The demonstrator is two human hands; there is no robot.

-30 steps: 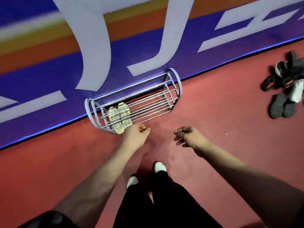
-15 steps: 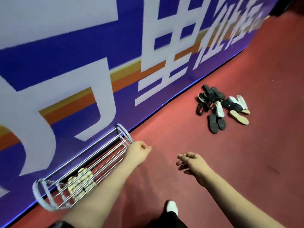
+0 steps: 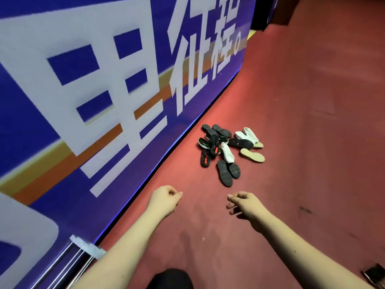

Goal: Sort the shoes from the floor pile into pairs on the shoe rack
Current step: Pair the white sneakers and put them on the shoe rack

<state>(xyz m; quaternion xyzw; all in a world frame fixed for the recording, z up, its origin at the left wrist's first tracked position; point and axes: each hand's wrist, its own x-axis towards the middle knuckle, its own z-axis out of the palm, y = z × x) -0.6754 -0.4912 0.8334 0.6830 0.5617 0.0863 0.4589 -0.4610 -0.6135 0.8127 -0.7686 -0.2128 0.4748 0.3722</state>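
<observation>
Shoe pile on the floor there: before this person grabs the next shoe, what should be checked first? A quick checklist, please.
1. Left hand free: ok, loosely curled, holding nothing.
2. Right hand free: ok, also holding nothing.
3. Shoe pile in view: ok, ahead on the red floor, apart from both hands.
4. Likely pair easy to spot: ok, two dark-soled shoes lie side by side, soles up, at the near edge.
5. Room on the shoe rack: cannot tell, only its end shows.
</observation>
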